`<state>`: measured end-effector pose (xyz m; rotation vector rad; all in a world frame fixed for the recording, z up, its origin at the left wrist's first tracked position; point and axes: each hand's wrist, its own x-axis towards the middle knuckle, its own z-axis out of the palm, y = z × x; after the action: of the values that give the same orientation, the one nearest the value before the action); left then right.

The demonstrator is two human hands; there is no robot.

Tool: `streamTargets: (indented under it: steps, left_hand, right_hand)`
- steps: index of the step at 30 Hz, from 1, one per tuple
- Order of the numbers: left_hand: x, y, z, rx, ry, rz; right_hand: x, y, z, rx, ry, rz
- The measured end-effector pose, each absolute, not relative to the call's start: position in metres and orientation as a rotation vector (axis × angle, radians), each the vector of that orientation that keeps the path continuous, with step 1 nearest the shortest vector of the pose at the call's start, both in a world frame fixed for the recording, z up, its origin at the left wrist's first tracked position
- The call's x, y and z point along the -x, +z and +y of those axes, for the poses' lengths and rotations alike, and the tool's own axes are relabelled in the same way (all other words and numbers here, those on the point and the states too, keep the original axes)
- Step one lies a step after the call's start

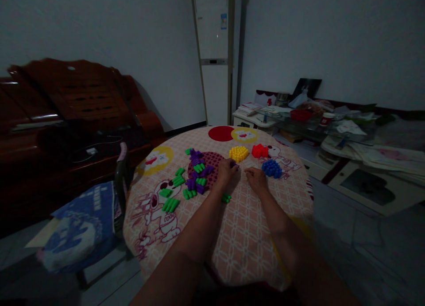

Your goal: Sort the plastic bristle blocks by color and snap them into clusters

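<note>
1. Over a round, pink-and-white cloth-covered counter (239, 248), a person's left hand (226, 170) grips a small purple plastic piece (235, 165) at its fingertips.
2. The right hand (257, 179) sits at about three o'clock from the left, fingers curled together; whether they hold anything, one cannot tell.
3. With twelve at the counter's far edge, a yellow bunch of small plastic pieces (238, 154) stands near twelve, a red bunch (259, 151) at one, a blue bunch (272, 168) at two.
4. Loose purple plastic pieces (191, 183) and oblong green plastic pieces (170, 205) lie scattered between nine and eleven.

Wooden sofa (79, 89) behind blue-covered chair (96, 204); red container (300, 115) near cup (326, 119)
</note>
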<state>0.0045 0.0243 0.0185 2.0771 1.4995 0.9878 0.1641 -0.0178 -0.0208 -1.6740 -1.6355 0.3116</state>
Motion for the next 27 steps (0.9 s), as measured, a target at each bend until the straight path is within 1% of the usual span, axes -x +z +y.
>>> streamTargets:
  steps: [4, 8, 12, 17, 19, 21, 24, 27]
  left_hand:
    - [-0.016, 0.010, 0.025, -2.113, 0.891, 1.475]
    - [-0.015, 0.002, 0.024, -2.096, 0.902, 1.474]
    - [-0.002, 0.008, 0.028, -2.096, 0.912, 1.500]
    - [0.038, 0.024, 0.054, -2.021, 1.112, 1.821]
    - [0.058, 0.029, 0.070, -2.014, 1.127, 1.959]
    - [0.076, 0.030, 0.084, -2.013, 1.019, 2.072]
    - [0.094, 0.028, 0.100, -2.055, 0.764, 2.132]
    - [0.101, 0.025, 0.106, -2.096, 0.669, 2.113]
  right_hand:
    - [-0.166, -0.023, -0.015, 1.659, 0.318, -1.638]
    - [-0.166, -0.023, -0.015, 1.661, 0.323, -1.625]
    - [-0.165, -0.024, -0.016, 1.663, 0.316, -1.614]
    - [-0.165, -0.024, -0.016, 1.661, 0.342, -1.551]
    - [-0.164, -0.023, -0.016, 1.686, 0.318, -1.527]
    - [-0.161, -0.021, -0.017, 1.736, 0.258, -1.523]
    - [-0.156, -0.017, -0.018, 1.841, 0.159, -1.574]
    - [-0.150, -0.013, -0.018, 1.971, 0.117, -1.662]
